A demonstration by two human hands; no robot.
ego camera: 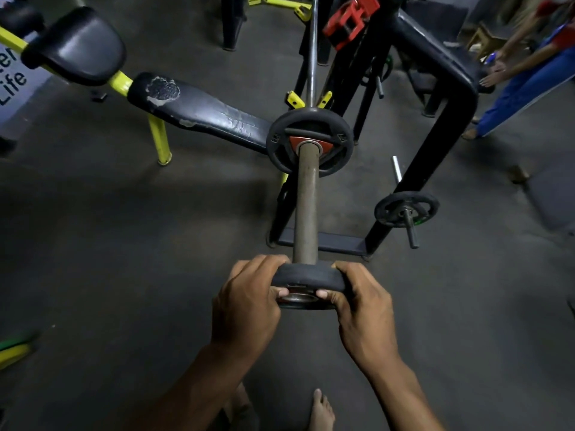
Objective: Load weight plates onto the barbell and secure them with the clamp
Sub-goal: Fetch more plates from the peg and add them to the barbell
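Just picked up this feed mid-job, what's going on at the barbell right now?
A person is loading the barbell sleeve. Both the left hand and the right hand grip a small black plate at the sleeve's near end, its hole lined up on the tip. One larger plate already sits further up the sleeve against the collar. A red clamp rests up on the black rack, not yet on the bar. Another plate hangs on a rack peg.

The dark gym floor [124,244] bears a yellow-legged bench [199,110], a black rack [435,150] and bare feet [320,412].
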